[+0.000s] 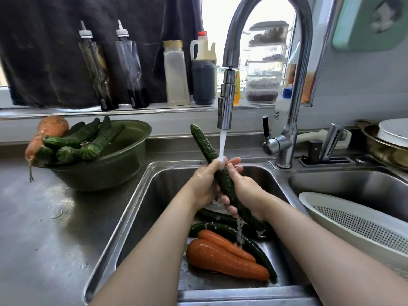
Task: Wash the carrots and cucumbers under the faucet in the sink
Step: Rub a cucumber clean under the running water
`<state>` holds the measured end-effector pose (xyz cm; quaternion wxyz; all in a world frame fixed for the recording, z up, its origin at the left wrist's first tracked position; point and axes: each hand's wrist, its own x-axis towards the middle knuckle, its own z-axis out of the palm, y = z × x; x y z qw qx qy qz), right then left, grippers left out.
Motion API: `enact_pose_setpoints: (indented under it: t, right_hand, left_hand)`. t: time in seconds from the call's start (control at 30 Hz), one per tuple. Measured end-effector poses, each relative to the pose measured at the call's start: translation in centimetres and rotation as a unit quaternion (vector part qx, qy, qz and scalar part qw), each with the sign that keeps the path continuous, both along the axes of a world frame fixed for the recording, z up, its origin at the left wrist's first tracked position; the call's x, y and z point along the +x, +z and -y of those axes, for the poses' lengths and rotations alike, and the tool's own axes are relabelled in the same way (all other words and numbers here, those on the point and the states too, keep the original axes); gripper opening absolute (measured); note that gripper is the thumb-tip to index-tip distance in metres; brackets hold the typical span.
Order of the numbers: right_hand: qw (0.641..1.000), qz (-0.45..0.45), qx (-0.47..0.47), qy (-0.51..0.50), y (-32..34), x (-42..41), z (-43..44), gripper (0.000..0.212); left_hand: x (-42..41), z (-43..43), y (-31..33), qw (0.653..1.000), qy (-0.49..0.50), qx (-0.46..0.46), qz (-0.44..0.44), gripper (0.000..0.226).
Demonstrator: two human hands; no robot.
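Note:
A long dark cucumber (202, 141) slants up to the left under the running faucet (226, 102). My left hand (204, 184) grips its middle from the left, and my right hand (244, 193) grips it from the right, lower down. Water strikes the cucumber at my fingers and runs off below. On the sink (154, 188) floor lie two carrots (220, 257) and a few cucumbers (223, 219). A green bowl (123, 160) on the left counter holds several cucumbers (88, 140) and carrots (47, 131).
A white colander (353, 221) leans in the second sink basin at the right. Bottles and jars line the window ledge behind the faucet. A knife block (326, 149) and stacked pans (388, 142) stand at the back right. The steel counter (44, 228) at the left is wet.

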<state>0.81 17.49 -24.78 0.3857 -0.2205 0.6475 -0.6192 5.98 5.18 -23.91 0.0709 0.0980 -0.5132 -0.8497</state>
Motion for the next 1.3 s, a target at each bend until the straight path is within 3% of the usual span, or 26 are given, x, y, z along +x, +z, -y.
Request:
enact_pose_setpoints:
  t: [0.07, 0.13, 0.2, 0.3, 0.4, 0.47, 0.53, 0.6, 0.73, 0.83, 0.93, 1.03, 1.1, 1.2, 1.3]
  right_hand:
    - [1.000, 0.016, 0.005, 0.024, 0.0, -0.1, -0.1, 0.070]
    - [0.998, 0.013, 0.010, 0.054, -0.1, -0.1, 0.2, 0.061]
    - [0.997, -0.011, 0.022, 0.069, -0.1, 0.0, 0.5, 0.054]
    - [0.996, -0.035, 0.064, 0.058, -0.1, 0.3, 0.7, 0.062]
    - [0.993, -0.060, 0.084, 0.053, 0.2, 0.7, 0.7, 0.064]
    - [0.995, -0.036, 0.073, 0.053, 0.3, 0.6, 0.5, 0.067]
    - [0.997, 0.019, 0.047, 0.058, 0.2, 0.0, -0.1, 0.070]
    - [0.993, 0.075, 0.020, 0.088, 0.2, -0.8, -1.0, 0.072]
    - [0.962, 0.182, -0.010, 0.202, 0.6, -1.2, -1.7, 0.070]
    - [0.940, 0.194, -0.016, 0.280, 0.6, -1.1, -1.6, 0.068]
    - [0.922, 0.204, -0.023, 0.329, -0.1, -1.5, -1.8, 0.046]
    - [0.939, 0.153, 0.010, 0.309, -0.6, -2.0, -2.0, 0.028]
    - [0.960, 0.077, 0.063, 0.261, -1.1, -1.8, -1.6, 0.019]
    - [0.974, -0.123, 0.161, 0.099, -2.7, -1.8, -0.4, 0.018]
    - [0.957, -0.244, 0.140, -0.065, -3.5, -2.4, 0.4, 0.022]
  left_hand:
    - [0.0, 0.1, 0.3, 1.000, 0.006, -0.006, 0.008, 0.035]
    - [-0.2, -0.2, 0.3, 0.995, 0.084, -0.028, 0.039, 0.033]
    - [-0.6, -0.5, 0.2, 0.979, 0.179, -0.064, 0.078, 0.041]
    - [-1.2, -0.8, 0.3, 0.960, 0.267, -0.036, 0.080, 0.058]
    - [-1.1, -0.7, 0.8, 0.962, 0.259, 0.023, 0.090, 0.076]
    - [-0.8, -0.4, 0.6, 0.967, 0.241, -0.013, 0.086, 0.073]
    - [-0.5, -0.5, 0.5, 0.982, 0.180, -0.013, 0.050, 0.060]
    - [-0.7, -0.9, 0.8, 0.990, 0.133, 0.050, -0.009, 0.041]
    - [-1.5, -0.5, 0.8, 0.978, 0.144, 0.144, -0.046, 0.015]
    - [-1.7, -0.6, 1.3, 0.966, 0.157, 0.201, -0.027, 0.029]
    - [-1.4, -1.0, 2.4, 0.952, 0.170, 0.255, -0.005, 0.053]
    - [-1.5, -1.2, 2.4, 0.953, 0.194, 0.230, 0.025, 0.061]
    - [-1.7, -1.4, 2.2, 0.958, 0.232, 0.163, 0.038, 0.062]
    - [-2.2, -1.5, 1.3, 0.947, 0.318, -0.015, 0.044, 0.048]
    - [-2.5, -1.3, 0.3, 0.945, 0.314, -0.080, 0.038, 0.030]
